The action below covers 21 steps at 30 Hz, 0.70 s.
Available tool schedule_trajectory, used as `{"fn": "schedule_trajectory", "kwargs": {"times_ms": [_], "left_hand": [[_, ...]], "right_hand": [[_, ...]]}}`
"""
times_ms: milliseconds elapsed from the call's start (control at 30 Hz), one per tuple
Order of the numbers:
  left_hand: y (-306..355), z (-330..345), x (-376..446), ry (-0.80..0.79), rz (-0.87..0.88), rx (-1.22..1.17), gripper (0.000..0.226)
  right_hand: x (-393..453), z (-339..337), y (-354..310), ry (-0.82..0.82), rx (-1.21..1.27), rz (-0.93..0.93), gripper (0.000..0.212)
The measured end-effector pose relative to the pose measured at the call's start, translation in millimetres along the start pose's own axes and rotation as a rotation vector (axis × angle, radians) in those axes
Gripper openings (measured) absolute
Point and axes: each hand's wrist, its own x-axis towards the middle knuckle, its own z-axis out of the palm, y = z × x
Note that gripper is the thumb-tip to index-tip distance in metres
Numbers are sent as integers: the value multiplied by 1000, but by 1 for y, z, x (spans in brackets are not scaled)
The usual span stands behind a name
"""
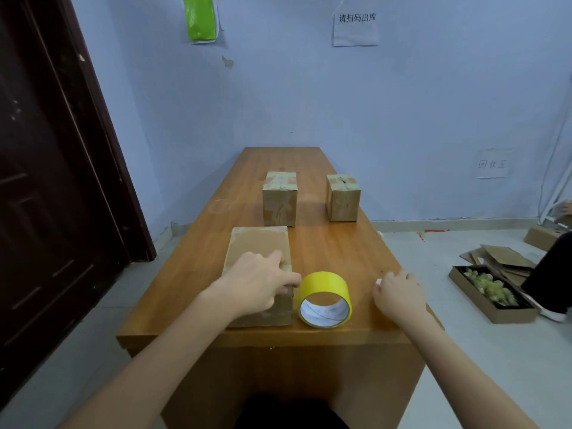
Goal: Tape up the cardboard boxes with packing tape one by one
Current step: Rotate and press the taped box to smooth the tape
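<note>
A cardboard box stands on the near left part of the wooden table. My left hand lies over its near top edge, the thumb reaching down its right side. A roll of yellow packing tape lies on its side just right of that box. My right hand rests on the table to the right of the roll, fingers loosely curled, holding nothing. Farther back stand two smaller boxes, one on the left and one on the right, both with tape over their tops.
A dark door is at the left and a blue wall behind the table. On the floor at the right lie flattened cardboard and a tray of tape scraps; another person's leg and shoe are beside it.
</note>
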Motion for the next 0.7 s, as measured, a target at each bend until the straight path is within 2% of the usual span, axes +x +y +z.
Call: {"fn": "schedule_trajectory", "kwargs": {"times_ms": [167,267,367,400,533,600,667,700], "left_hand": [[4,-1,-2,-6,2,5,39],[1,-3,-5,2,-11,-41,33],[-2,0,-5,34,-31,-57,41],[-3,2,-4,45,-33,-50,44],[-7,12,-4,113,-72,-73,56],[-11,16,-7,146,-112,-130,58],[-11,19,-9,172,-137,-167,57],[-11,21,-10,183,-146,-179,56]], "right_hand": [[-2,12,-1,95,-62,-23,35],[1,5,0,80,95,-53,26],[0,-5,-1,72,317,-48,6],[-1,-9,-2,64,392,-51,7],[-11,-34,-15,-27,739,-141,19],[-21,-56,-26,-182,910,-161,9],[-31,-75,-36,-303,931,-245,14],[-35,-81,-41,-306,912,-287,16]]}}
